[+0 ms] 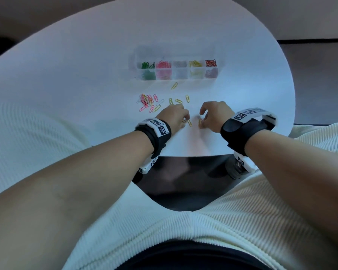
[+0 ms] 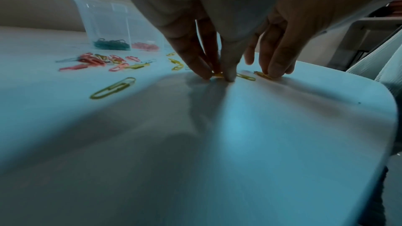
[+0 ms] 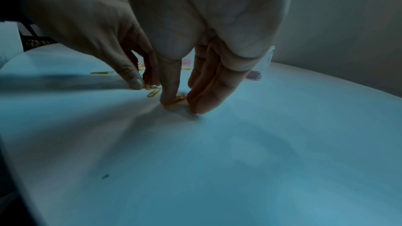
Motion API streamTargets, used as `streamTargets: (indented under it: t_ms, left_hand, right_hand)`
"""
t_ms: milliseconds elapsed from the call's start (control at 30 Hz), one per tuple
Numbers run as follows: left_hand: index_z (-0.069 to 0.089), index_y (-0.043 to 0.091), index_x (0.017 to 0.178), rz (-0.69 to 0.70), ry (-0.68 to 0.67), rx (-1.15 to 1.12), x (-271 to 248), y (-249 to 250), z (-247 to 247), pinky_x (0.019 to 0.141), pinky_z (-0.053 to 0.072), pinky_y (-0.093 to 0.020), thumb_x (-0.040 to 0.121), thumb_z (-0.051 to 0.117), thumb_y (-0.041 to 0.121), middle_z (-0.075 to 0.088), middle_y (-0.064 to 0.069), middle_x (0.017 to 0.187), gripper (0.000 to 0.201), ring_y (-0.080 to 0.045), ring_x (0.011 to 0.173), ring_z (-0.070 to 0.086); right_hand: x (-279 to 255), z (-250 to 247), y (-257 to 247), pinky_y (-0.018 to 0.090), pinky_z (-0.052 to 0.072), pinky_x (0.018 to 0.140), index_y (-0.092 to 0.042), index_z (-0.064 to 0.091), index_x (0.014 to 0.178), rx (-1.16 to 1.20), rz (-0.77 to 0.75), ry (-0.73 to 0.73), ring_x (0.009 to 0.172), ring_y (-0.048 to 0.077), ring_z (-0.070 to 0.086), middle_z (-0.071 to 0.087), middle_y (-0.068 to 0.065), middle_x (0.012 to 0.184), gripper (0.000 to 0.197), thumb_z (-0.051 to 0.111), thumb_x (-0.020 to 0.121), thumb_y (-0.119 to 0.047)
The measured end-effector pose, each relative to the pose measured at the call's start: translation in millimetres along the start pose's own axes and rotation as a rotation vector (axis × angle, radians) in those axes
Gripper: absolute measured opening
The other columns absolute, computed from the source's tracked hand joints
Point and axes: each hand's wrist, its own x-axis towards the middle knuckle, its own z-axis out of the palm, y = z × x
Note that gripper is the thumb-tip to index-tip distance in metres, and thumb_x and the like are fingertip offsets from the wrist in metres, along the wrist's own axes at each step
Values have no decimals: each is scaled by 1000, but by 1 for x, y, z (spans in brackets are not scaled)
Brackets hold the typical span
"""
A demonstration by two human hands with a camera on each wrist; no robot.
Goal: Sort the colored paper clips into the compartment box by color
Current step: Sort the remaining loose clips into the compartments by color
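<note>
The clear compartment box [image 1: 211, 74] stands at the table's far middle, holding green, pink, pale, yellow and red clips in separate cells. A mixed pile of pink, yellow and white clips [image 1: 148, 103] lies in front of it, with loose yellow clips [image 1: 187, 98] to its right. My left hand [image 1: 184, 119] pinches a yellow clip [image 2: 217, 74] against the table. My right hand [image 1: 201, 118], close beside it, pinches another yellow clip [image 3: 179, 99] between thumb and fingers. One more yellow clip [image 1: 189, 123] lies flat between the two hands.
The white round table [image 1: 86, 84] has its near edge just behind my wrists. A single yellow clip [image 2: 113, 88] lies left of my left hand. Dark floor shows below the table edge, and my pale ribbed clothing fills the foreground.
</note>
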Motion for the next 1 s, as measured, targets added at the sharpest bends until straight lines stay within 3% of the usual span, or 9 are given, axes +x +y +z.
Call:
streamTargets:
  t_ms: [133, 233, 367, 500, 667, 767, 900, 933, 1000]
  left_hand:
    - [64, 14, 114, -54, 5, 57, 3, -3, -5, 87, 45, -34, 94, 53, 15, 63, -8, 114, 23, -28, 106, 58]
    - [65, 16, 107, -118, 8, 34, 3, -2, -6, 84, 49, -33, 89, 57, 14, 66, -8, 109, 20, -28, 101, 61]
    - [64, 16, 99, -168, 6, -18, -2, -1, -4, 82, 53, -35, 80, 63, 13, 67, -7, 103, 20, -27, 95, 63]
    - [64, 17, 100, -191, 8, -85, -5, -3, -4, 81, 53, -34, 77, 64, 13, 67, -6, 104, 23, -26, 95, 63]
    - [66, 17, 102, -214, -10, -136, -6, -5, -6, 79, 52, -30, 77, 66, 14, 67, -5, 104, 25, -25, 94, 63]
    - [69, 15, 100, -221, 25, -162, -5, -3, -10, 75, 49, -27, 78, 65, 16, 67, -5, 102, 23, -24, 93, 62]
    - [72, 12, 83, -280, 131, -275, -1, -7, -24, 75, 49, -25, 80, 60, 9, 68, -3, 95, 14, -22, 92, 63]
    - [73, 11, 81, -311, 162, -313, 1, -9, -28, 74, 49, -25, 80, 58, 7, 70, -3, 93, 15, -22, 91, 64]
    - [73, 10, 81, -388, 221, -402, 3, -15, -34, 71, 49, -24, 81, 57, 6, 72, -5, 92, 16, -21, 90, 65]
  right_hand:
    - [3, 3, -3, 31, 52, 74, -21, 62, 105, 9, -47, -2, 90, 22, 62, 65, 0, 102, 36, 80, 75, -32]
    - [4, 9, -12, 29, 49, 72, -21, 66, 102, -28, -126, 38, 89, 20, 61, 64, -2, 99, 30, 75, 79, -38]
    - [6, 19, -26, 33, 52, 75, -23, 68, 105, -89, -176, 27, 91, 25, 63, 67, 5, 104, 22, 66, 84, -30]
    - [10, 21, -35, 30, 48, 69, -24, 67, 106, -144, -160, 11, 92, 28, 63, 66, 7, 104, 25, 53, 88, -13]
    - [10, 16, -36, 26, 45, 63, -26, 66, 102, -111, -114, -29, 83, 25, 64, 63, 4, 100, 23, 61, 81, -17]
    - [8, 16, -35, 25, 47, 63, -27, 66, 99, -89, -105, -57, 81, 24, 64, 65, 2, 98, 22, 65, 78, -21]
    - [8, 18, -34, 26, 46, 63, -24, 65, 85, -28, -112, -46, 81, 25, 63, 67, 2, 93, 8, 66, 76, -25]
    - [9, 15, -35, 27, 47, 64, -23, 63, 82, 32, -98, -25, 82, 26, 62, 65, 2, 92, 3, 63, 78, -23]
    - [13, 5, -34, 31, 49, 68, -17, 61, 83, 184, -52, 13, 83, 28, 60, 61, 4, 92, 14, 49, 84, -9]
